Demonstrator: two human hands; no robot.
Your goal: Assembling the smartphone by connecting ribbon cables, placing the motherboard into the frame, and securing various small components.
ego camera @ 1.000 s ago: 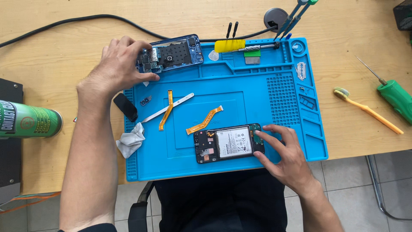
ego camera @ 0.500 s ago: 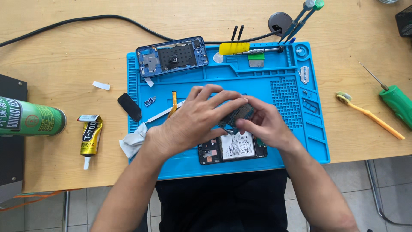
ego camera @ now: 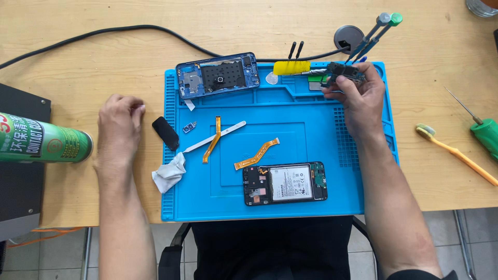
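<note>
My right hand [ego camera: 359, 98] is raised over the far right corner of the blue work mat [ego camera: 290, 205], shut on a small dark circuit board [ego camera: 346, 72]. My left hand [ego camera: 118, 124] rests on the wooden table left of the mat with its fingers curled; whether it covers anything I cannot tell. An opened phone [ego camera: 285, 183] with its battery showing lies at the mat's near edge. A blue phone frame [ego camera: 217, 74] lies at the mat's far left corner. Two orange flex cables [ego camera: 256, 154] and a white pry tool [ego camera: 214, 137] lie mid-mat.
A green spray can [ego camera: 44, 139] lies on its side at far left beside a dark box [ego camera: 21, 171]. A small black part [ego camera: 165, 133] and a crumpled white wipe [ego camera: 168, 173] sit at the mat's left edge. Yellow-handled tool [ego camera: 291, 67], toothbrush [ego camera: 456, 153], green screwdriver [ego camera: 485, 135], black cable [ego camera: 104, 33].
Both hands left the middle of the mat. The right hand rose to the far right corner with the circuit board; the left hand went out to the table, over where the glue tube lay.
</note>
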